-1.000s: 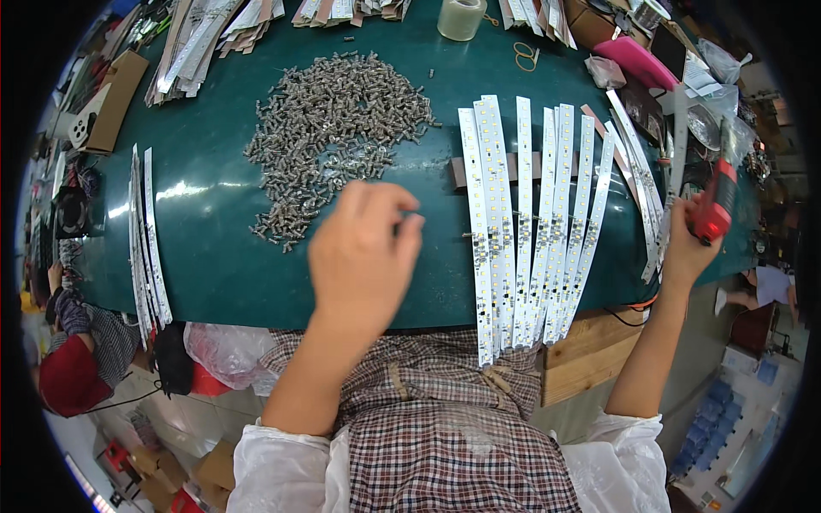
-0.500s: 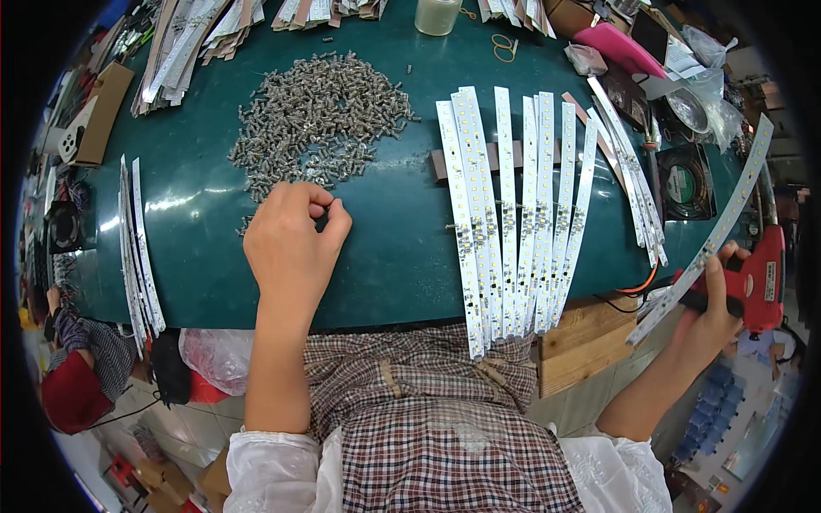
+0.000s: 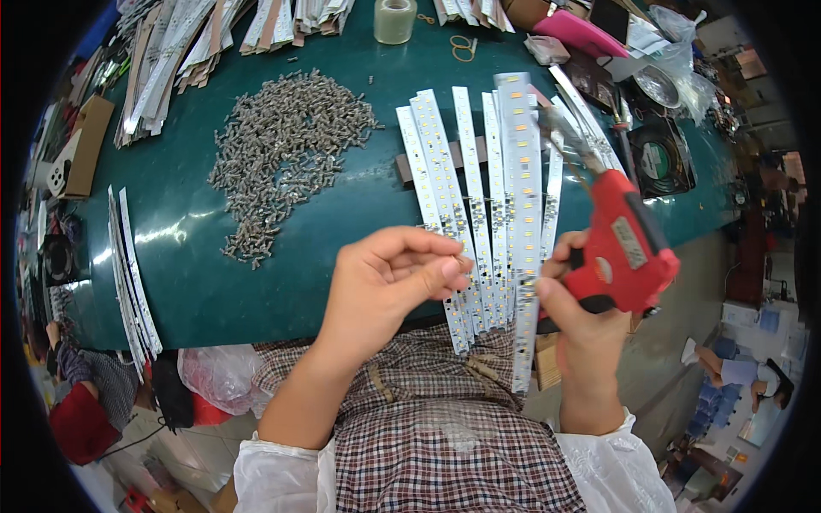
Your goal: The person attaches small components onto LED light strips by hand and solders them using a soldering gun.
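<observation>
My left hand (image 3: 376,291) is closed in a pinch in front of the row of strips; whatever its fingertips hold is too small to make out. My right hand (image 3: 590,338) grips a red pistol-shaped soldering gun (image 3: 631,248), its metal tip pointing up and away. Between that hand's thumb and fingers stands a white LED strip (image 3: 524,188), slightly blurred. Behind it, several more LED strips (image 3: 469,162) lie fanned side by side across a dark bar (image 3: 407,171), their near ends past the table edge. Left of them spreads a pile of small metal parts (image 3: 286,137).
The green table (image 3: 248,312) carries bundled strips (image 3: 162,73) along its far side, a clear tape roll (image 3: 393,21) and scissors (image 3: 463,48). A few strips (image 3: 128,274) overhang its left edge. At right stands a black fan (image 3: 661,161). Other people are at both sides.
My left hand has left the metal pile, moving right and nearer. My right hand has swung inward with the soldering gun and LED strip, now in front of the fanned row.
</observation>
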Action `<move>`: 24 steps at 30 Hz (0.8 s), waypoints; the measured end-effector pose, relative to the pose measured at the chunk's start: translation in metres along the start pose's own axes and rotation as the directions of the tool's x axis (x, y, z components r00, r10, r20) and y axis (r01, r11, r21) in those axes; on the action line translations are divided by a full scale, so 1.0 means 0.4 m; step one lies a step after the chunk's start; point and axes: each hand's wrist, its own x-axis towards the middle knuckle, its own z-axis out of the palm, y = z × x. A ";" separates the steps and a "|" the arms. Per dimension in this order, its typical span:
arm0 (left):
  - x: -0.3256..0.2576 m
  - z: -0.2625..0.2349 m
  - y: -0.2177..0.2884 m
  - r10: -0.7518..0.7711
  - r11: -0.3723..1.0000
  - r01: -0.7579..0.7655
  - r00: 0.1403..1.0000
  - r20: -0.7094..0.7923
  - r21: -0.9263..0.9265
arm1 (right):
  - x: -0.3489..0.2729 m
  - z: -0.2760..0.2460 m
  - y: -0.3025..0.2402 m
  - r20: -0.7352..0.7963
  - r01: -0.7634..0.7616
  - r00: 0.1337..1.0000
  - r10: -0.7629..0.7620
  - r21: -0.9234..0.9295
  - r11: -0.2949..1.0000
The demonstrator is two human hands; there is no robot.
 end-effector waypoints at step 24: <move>-0.003 0.044 -0.055 -0.033 0.969 0.062 0.992 0.123 -0.238 | -0.007 0.011 0.029 0.093 -0.115 0.990 0.109 0.064 0.991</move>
